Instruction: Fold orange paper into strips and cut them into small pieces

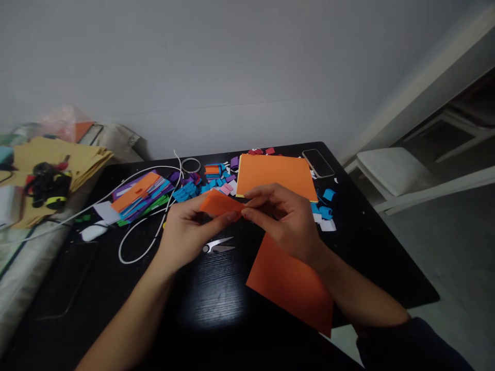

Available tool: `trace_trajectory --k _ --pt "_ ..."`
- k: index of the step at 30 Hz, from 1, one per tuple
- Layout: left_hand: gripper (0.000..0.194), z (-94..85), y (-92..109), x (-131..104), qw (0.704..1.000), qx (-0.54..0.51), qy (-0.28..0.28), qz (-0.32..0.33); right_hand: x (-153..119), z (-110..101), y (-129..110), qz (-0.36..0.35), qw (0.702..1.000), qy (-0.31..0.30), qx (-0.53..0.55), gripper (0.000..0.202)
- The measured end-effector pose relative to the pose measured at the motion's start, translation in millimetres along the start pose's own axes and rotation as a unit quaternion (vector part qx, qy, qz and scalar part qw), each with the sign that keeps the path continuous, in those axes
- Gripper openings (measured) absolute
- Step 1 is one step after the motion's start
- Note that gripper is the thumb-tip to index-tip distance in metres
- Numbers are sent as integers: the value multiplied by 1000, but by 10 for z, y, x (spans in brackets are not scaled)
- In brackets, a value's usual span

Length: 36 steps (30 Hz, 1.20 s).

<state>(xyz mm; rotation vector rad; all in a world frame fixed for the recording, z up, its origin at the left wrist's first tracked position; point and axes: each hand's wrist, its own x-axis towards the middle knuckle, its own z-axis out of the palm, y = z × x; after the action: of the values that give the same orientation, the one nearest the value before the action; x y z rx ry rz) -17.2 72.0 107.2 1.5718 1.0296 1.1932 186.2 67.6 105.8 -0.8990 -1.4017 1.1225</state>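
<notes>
While the left hand grasps one small orange paper above the desk, the right hand pinches its corner; handling it calls for light, aligned fingertips; one pair of scissors and one loose orange sheet lie below; the blue scraps overlap too much to count.

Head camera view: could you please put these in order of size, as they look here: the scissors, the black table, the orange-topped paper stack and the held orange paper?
1. Black table
2. Orange-topped paper stack
3. Held orange paper, partly covered by fingers
4. Scissors
</notes>
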Motion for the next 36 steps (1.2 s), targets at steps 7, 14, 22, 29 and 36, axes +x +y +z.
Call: trace_trajectory --k 7,14,22,29,36 --pt "9 23 -20 -15 999 49 -13 7 25 -52 -10 25 998 -60 -11 9" --pt "15 27 -11 -35 990 139 -9 30 39 -21 -22 66 996 -34 51 15" --pt "13 -17 22 -11 979 188 -29 69 70 -40 22 92 993 -65 40 22" --pt "27 -136 -114 -112 963 250 -92 -48 154 -130 55 62 997 12 34 22" --pt "33 -669 -614 -632 849 473 -171 -166 190 -172 -5 66 995 27 76 30"
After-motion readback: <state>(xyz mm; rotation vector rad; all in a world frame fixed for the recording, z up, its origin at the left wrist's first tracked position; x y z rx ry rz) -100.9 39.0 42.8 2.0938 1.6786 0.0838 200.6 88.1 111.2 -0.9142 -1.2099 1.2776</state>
